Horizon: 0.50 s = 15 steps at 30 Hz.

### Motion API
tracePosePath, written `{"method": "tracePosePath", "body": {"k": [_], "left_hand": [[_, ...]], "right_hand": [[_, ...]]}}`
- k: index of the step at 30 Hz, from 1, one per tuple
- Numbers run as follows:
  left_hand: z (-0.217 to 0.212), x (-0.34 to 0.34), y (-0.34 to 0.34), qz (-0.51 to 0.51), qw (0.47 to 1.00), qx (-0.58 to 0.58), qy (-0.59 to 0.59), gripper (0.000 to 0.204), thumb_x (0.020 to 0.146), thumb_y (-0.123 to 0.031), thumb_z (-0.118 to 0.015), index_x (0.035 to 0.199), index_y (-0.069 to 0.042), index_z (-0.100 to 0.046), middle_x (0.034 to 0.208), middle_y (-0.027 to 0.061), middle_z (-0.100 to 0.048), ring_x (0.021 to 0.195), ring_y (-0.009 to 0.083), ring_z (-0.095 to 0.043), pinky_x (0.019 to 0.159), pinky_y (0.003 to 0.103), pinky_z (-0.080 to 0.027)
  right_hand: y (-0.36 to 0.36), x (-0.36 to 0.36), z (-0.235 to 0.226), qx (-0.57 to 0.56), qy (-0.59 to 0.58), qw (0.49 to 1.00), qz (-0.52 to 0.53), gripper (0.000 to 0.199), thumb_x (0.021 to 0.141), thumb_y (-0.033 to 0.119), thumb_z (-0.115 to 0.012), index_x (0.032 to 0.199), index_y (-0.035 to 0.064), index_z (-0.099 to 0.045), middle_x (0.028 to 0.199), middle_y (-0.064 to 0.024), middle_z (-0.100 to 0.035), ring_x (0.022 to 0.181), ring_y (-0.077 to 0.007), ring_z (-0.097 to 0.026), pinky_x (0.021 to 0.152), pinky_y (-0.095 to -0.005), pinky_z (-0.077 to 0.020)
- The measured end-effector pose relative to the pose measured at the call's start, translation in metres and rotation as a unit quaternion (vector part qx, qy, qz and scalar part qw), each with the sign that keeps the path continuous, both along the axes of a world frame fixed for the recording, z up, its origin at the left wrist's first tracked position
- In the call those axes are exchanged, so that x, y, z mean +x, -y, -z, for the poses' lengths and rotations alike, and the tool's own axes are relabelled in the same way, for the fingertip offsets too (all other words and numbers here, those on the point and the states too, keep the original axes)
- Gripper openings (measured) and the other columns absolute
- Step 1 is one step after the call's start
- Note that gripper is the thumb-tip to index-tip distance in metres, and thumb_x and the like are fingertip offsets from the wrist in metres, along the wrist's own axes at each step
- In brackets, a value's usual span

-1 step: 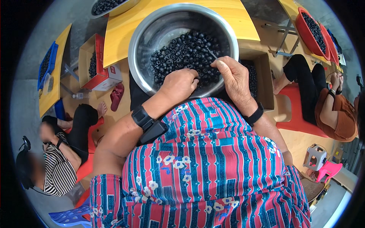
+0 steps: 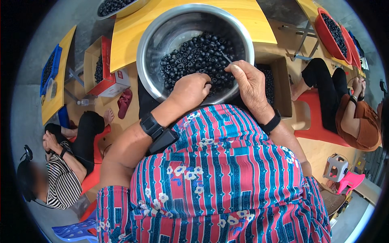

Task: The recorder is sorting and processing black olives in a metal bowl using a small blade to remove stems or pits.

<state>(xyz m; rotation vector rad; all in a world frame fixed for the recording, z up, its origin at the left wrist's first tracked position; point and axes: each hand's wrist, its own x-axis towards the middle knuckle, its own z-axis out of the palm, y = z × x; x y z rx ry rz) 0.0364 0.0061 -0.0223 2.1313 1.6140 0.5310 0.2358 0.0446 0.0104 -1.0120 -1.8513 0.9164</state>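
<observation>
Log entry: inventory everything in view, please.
Bowl: one, silver, centre
Round pieces: many, black, inside bowl
Rod: one, grey, over pieces
Tables: three, yellow, centre and sides
Tray: one, blue, left table
Tub: at least one, red, right table
Boxes: two, brown inside, flanking bowl
Slipper: one, dark red, left floor
Bottle: one, clear, left floor
Stools: two, grey and pink, lower right
Co-workers: two, striped top left, brown top right
Left hand: one, bare, in bowl
Right hand: one, bare, holding rod
</observation>
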Motion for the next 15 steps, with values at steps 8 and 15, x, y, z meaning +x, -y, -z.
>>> {"method": "tracePosePath", "body": {"k": [8, 15], "left_hand": [[-0.016, -0.014, 0.006, -0.114, 0.673, -0.370, 0.630, 0.020, 0.100, -0.019, -0.055, 0.113, -0.004, -0.056, 0.078, -0.0008, -0.054, 0.060, 0.0041, -0.043, 0.049, 0.017, -0.033], [-0.008, -0.010, 0.016, -0.056, 0.545, -0.418, 0.725, 0.017, 0.103, -0.021, -0.051, 0.107, -0.005, -0.056, 0.080, -0.0009, -0.053, 0.062, 0.0041, -0.043, 0.050, 0.016, -0.034]], "right_hand": [[0.004, -0.004, -0.004, -0.050, -0.046, 0.995, -0.072, 0.022, 0.085, 0.012, -0.071, 0.101, -0.0030, -0.067, 0.095, -0.0125, -0.070, 0.088, -0.0182, -0.066, 0.080, -0.0305, -0.0511], [0.006, -0.010, 0.002, -0.047, -0.042, 0.991, -0.118, 0.029, 0.080, 0.007, -0.076, 0.106, -0.0012, -0.066, 0.098, -0.0126, -0.070, 0.093, -0.0223, -0.068, 0.083, -0.0298, -0.0511]]}}
